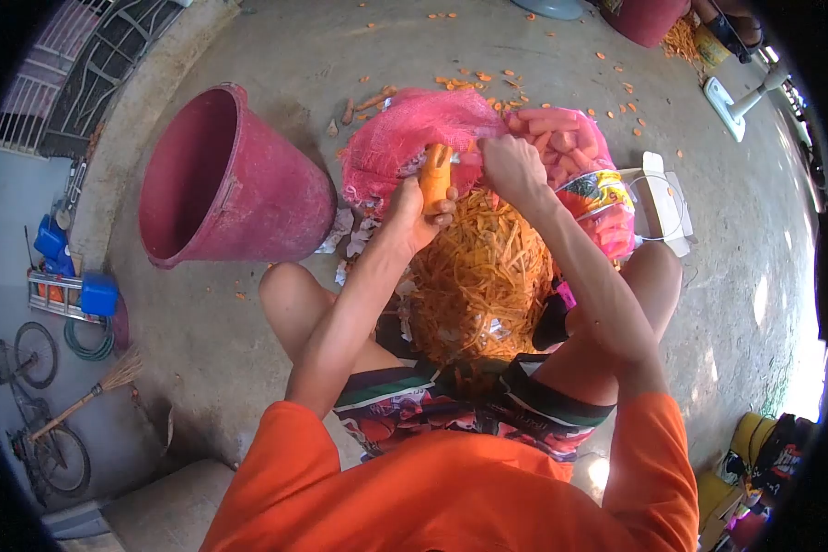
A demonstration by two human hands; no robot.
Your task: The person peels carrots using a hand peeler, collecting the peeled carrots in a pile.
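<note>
An orange carrot (436, 179) stands nearly upright in my left hand (418, 216), whose fingers wrap round its lower part. Just right of the carrot's top, my right hand (513, 167) is closed round something largely hidden by the fingers; a pale and pink piece shows between it and the carrot. Below both hands, a heap of orange peelings (478, 276) lies between my legs. Behind them is a pink mesh sack (386, 152). To the right sits a pink bag of peeled carrots (561, 147) with a printed label.
A large dark pink bucket (285, 198) lies tilted at the left. An open white box (662, 202) is right of the carrot bag. Carrot slices are scattered on the concrete floor (340, 55). A broom (92, 394) and a bicycle stand far left; part of another person shows at top right.
</note>
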